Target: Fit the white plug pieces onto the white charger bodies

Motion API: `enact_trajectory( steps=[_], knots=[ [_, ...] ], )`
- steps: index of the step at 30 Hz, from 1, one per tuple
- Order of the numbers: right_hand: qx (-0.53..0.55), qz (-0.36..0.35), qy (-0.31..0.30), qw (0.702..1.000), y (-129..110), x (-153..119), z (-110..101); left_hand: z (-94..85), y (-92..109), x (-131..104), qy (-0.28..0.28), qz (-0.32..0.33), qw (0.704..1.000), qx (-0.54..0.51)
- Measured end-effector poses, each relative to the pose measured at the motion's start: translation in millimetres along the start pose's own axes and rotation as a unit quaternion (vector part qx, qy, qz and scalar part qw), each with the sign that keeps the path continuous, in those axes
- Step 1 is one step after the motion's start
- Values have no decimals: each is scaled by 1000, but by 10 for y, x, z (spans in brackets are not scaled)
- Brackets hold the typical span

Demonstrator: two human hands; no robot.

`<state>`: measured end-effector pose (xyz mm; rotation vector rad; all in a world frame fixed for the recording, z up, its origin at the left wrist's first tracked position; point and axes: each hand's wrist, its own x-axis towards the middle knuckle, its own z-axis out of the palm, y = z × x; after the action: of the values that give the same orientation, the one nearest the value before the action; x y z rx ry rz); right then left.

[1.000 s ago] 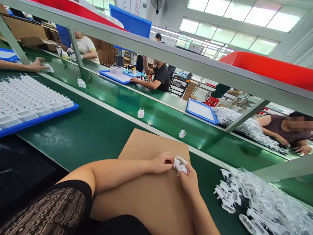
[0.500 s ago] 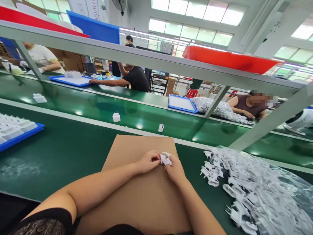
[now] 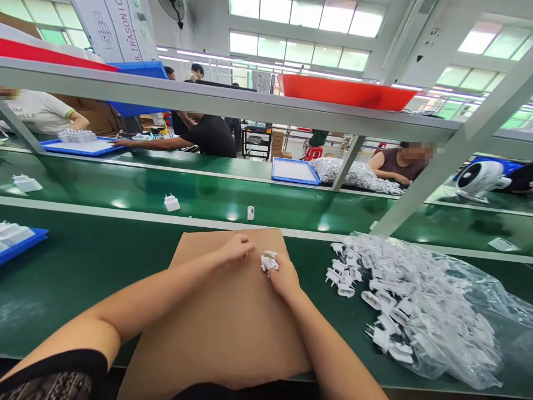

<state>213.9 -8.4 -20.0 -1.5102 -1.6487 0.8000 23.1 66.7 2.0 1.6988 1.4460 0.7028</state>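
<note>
My right hand grips a small white plug casing above the cardboard sheet. White covering shows at the fingertips, and it is hard to tell apart from the casing. Up and to the left of it, apart from the casing, is my left hand. Its fingers are bent and drawn together, slightly blurred; whether anything small is between them is hidden. To the right, a pile of white plug casings with metal pins spills out of a clear plastic bag.
Beyond the cardboard runs a green conveyor belt carrying white chargers. A blue tray of white parts stands at left. A metal shelf with a red bin crosses overhead. Other people work across the belt.
My left hand has drawn away from the casing, to the left and up. My right hand still holds the casing. The view has turned slightly right.
</note>
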Motion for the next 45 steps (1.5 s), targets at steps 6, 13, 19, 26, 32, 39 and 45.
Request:
enact_trajectory(
  steps=[6, 13, 19, 26, 32, 39, 45],
  knots=[
    [32, 5, -4, 999, -7, 36, -39, -430, 73, 820, 144, -3, 982, 118],
    [35, 38, -22, 998, -38, 14, -76, -457, 52, 1222, 75, 80, 974, 197],
    [176, 60, -23, 982, -79, 53, -86, -560, 110, 1080, 75, 108, 966, 222],
    [308, 160, -1, 938, -136, 112, -198, -242, 203, 225, 11, 200, 961, 191],
    [336, 166, -14, 927, -129, 91, -291, 82, 141, -385, -49, 221, 965, 136],
    [341, 142, 9, 929, -101, 57, -416, 234, -49, -721, -44, 160, 984, -66],
    [234, 124, 53, 963, -199, -41, -398, 331, -171, -755, -90, 138, 964, -210]
  ],
)
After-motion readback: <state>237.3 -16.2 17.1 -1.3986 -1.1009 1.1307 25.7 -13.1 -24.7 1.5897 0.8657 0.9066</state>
